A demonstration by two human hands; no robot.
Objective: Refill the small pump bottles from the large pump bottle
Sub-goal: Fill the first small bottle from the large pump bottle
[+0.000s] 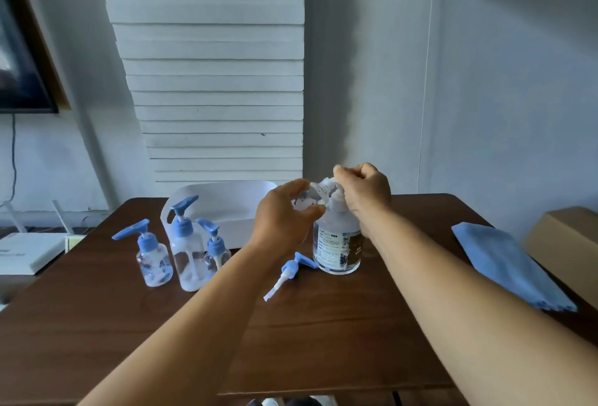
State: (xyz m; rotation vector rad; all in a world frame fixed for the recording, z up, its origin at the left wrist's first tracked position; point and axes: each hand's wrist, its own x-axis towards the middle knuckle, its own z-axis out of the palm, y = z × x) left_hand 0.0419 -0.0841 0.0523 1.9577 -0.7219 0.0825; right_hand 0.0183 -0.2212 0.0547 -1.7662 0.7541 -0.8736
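The left hand (284, 211) has its fingers and thumb curled round a small clear plastic bottle with no cap (307, 200), held up in the air and tipped on its side, w/ its open neck pointing right at the top of the big clear pump bottle with a printed label (338, 244). The right hand (364, 192) is curled into a fist on the big bottle's white pump head (336, 193), pressing on it from above. The spout end sits right at the small bottle's mouth; can't tell if anything is coming out.

The big bottle stands upright on the dark brown wood table (323, 341), just right of the middle.

Count: 1 big bottle. 4 small clear bottles in all: the one in the hand, plus 3 standing on the left, each w/ a blue pump top: a short one (154, 260), a taller one (189, 253), and a little one (216, 248) just beside it. 1 loose blue pump with a white tube (289, 273) lies flat on the table, near the big bottle's base.

Behind the bottles stands 1 white plastic tub (233, 208). 1 folded blue cloth (508, 266) lies at the right side of the table, well apart from the bottles.
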